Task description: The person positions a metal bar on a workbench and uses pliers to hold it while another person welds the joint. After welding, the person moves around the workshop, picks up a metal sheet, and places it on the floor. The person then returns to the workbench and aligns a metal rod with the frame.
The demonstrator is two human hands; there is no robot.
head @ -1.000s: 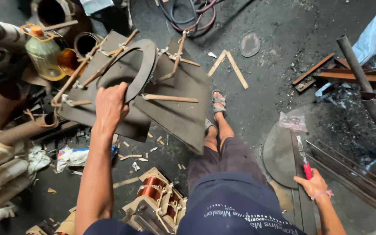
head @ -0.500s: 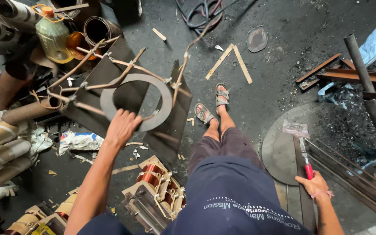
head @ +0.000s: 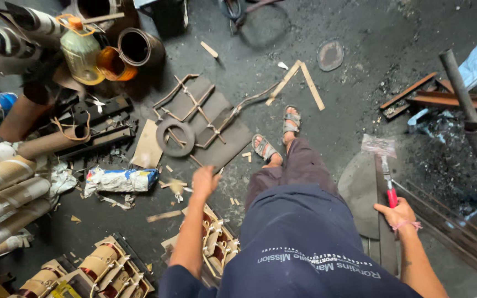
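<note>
We see a dark panel (head: 216,129) flat on the floor (head: 360,72) by the sandalled feet, a grey ring (head: 175,138) on it (bent rods across it). Our left hand (head: 204,181) hovers loosely curled, empty; our right hand (head: 397,212) grips a red-handled tool (head: 388,185).

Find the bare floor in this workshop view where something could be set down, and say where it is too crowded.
Bare floor lies beyond the sandalled feet, between the crossed wooden sticks and the rusty bars, around the round floor cover. A smaller patch lies between the crumpled bag and the wound coils. The left side is crowded with tubes, cans and a bottle.
</note>
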